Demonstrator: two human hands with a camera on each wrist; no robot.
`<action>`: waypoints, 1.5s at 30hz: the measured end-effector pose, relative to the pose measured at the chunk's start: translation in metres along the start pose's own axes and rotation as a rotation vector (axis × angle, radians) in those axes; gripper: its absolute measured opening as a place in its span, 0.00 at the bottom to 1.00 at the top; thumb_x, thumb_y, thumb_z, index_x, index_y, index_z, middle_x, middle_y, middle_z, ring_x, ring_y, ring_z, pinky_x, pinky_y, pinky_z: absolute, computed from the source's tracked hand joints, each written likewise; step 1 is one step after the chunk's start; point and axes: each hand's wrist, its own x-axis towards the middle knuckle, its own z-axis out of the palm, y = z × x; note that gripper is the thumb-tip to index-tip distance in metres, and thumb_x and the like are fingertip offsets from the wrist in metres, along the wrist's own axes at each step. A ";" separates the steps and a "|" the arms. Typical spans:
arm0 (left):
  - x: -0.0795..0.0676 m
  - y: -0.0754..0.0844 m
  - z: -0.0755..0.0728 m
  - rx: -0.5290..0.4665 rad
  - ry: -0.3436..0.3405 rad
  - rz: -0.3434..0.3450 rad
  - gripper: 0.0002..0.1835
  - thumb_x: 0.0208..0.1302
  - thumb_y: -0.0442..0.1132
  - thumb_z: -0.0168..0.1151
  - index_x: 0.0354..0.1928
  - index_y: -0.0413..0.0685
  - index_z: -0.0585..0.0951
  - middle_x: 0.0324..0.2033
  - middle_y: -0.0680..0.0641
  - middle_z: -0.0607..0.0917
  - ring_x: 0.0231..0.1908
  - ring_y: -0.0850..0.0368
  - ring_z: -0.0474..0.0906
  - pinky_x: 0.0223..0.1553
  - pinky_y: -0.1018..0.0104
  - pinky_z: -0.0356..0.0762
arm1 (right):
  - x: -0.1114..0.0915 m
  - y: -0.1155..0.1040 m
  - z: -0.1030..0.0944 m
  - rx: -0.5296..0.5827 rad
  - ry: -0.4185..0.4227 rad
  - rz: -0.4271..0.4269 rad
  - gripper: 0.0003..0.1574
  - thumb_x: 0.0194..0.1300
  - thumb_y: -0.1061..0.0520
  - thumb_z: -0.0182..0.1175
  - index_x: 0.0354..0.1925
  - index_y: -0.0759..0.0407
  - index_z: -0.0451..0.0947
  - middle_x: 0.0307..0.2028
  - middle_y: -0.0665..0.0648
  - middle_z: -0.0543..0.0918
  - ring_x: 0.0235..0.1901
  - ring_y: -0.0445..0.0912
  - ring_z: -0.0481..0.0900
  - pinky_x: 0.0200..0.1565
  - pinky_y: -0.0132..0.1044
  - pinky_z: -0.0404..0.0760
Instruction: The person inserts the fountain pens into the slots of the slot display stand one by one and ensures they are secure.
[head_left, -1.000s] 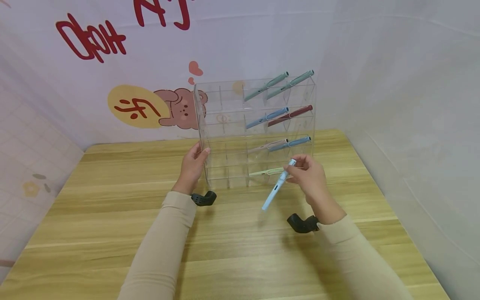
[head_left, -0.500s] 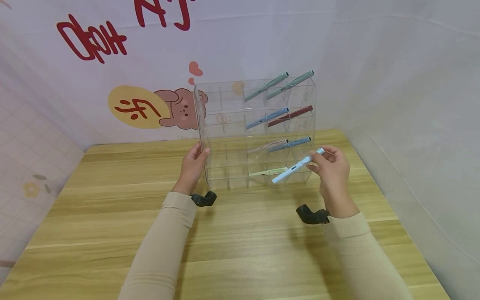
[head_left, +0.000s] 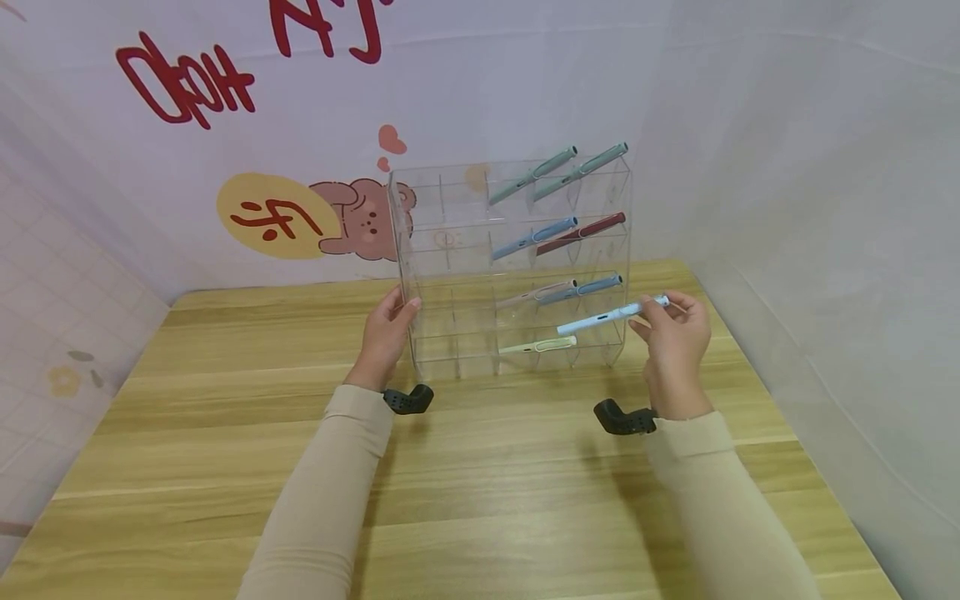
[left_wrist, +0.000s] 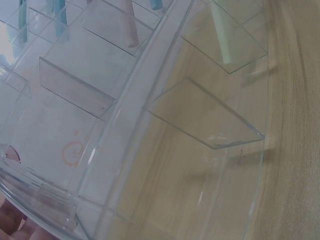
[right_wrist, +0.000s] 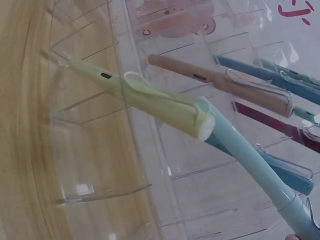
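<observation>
A clear acrylic pen rack (head_left: 397,218) with several tiers stands upright on the table. My left hand (head_left: 381,337) grips its left side, thumb in front. In the left wrist view, fingertips (left_wrist: 24,227) show at the rack's edge. My right hand (head_left: 678,346) pinches a light blue pen (head_left: 600,320) by its cap end, its other end pointing left in front of the bottom tier. The light blue pen (right_wrist: 252,162) passes close to a pale yellow-green pen (right_wrist: 160,107) in the right wrist view; whether they touch, I cannot tell. That yellow-green pen lies in the bottom tier.
Above it rest a pinkish pen (head_left: 534,293) and a blue pen (head_left: 583,288). Higher are another blue pen (head_left: 534,237), a dark red pen (head_left: 581,233) and two green pens (head_left: 534,175). A printed cloth (head_left: 712,125) hangs behind the wooden table (head_left: 487,500).
My right hand has moved right and slightly up with the light blue pen, swinging it from steep to nearly level before the bottom tier. My left hand keeps its hold on the rack.
</observation>
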 end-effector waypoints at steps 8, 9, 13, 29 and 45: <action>0.000 -0.001 0.000 0.007 -0.006 -0.005 0.30 0.71 0.52 0.53 0.73 0.57 0.62 0.68 0.49 0.68 0.68 0.51 0.62 0.66 0.49 0.61 | 0.003 0.016 0.000 -0.049 0.014 -0.011 0.17 0.63 0.67 0.60 0.45 0.57 0.65 0.39 0.55 0.69 0.33 0.42 0.79 0.36 0.31 0.83; -0.001 0.000 0.000 0.006 -0.006 -0.004 0.30 0.71 0.52 0.53 0.73 0.57 0.62 0.68 0.49 0.68 0.68 0.51 0.62 0.66 0.49 0.61 | 0.003 0.018 0.000 -0.063 0.017 -0.014 0.17 0.63 0.67 0.60 0.44 0.56 0.65 0.39 0.55 0.69 0.33 0.41 0.79 0.37 0.31 0.83; -0.001 0.000 0.000 0.005 -0.012 0.000 0.30 0.71 0.52 0.53 0.73 0.57 0.62 0.68 0.49 0.68 0.68 0.51 0.62 0.66 0.49 0.61 | 0.004 0.027 0.001 -0.086 0.020 -0.029 0.17 0.62 0.68 0.60 0.44 0.57 0.65 0.38 0.54 0.69 0.33 0.41 0.78 0.38 0.31 0.83; 0.000 0.000 0.000 -0.005 -0.012 0.002 0.30 0.71 0.52 0.53 0.72 0.55 0.63 0.68 0.48 0.68 0.67 0.51 0.62 0.66 0.50 0.61 | -0.009 0.052 0.007 -0.195 -0.010 -0.031 0.14 0.64 0.66 0.60 0.42 0.56 0.64 0.38 0.52 0.67 0.37 0.41 0.72 0.38 0.29 0.81; 0.001 -0.001 0.000 -0.014 -0.015 -0.001 0.30 0.71 0.52 0.54 0.72 0.55 0.63 0.68 0.48 0.68 0.67 0.51 0.62 0.67 0.50 0.60 | -0.014 0.067 0.009 -0.228 -0.030 -0.069 0.14 0.63 0.67 0.61 0.39 0.57 0.64 0.40 0.53 0.69 0.36 0.41 0.75 0.37 0.28 0.80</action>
